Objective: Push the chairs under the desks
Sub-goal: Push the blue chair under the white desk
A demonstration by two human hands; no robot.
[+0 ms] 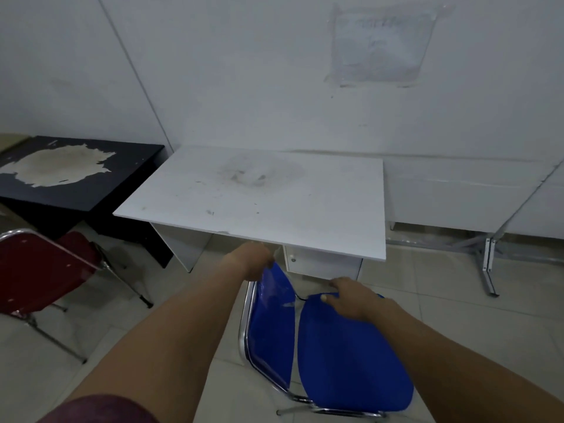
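Observation:
A blue chair [351, 355] with a chrome frame stands on the floor in front of the white desk [259, 190]. It is turned sideways, its backrest to the left and its seat to the right. My left hand [253, 261] grips the far top corner of the backrest, just under the desk's front edge. My right hand [351, 297] holds the far edge of the seat, thumb on top. A dark red chair [39, 270] stands at the left, in front of the black desk [76, 178] with its worn top.
The white desk has a small cupboard [320, 264] under its right side. White panels and a metal bracket leg [488, 264] lean against the wall at the right. Tiled floor lies around the chairs.

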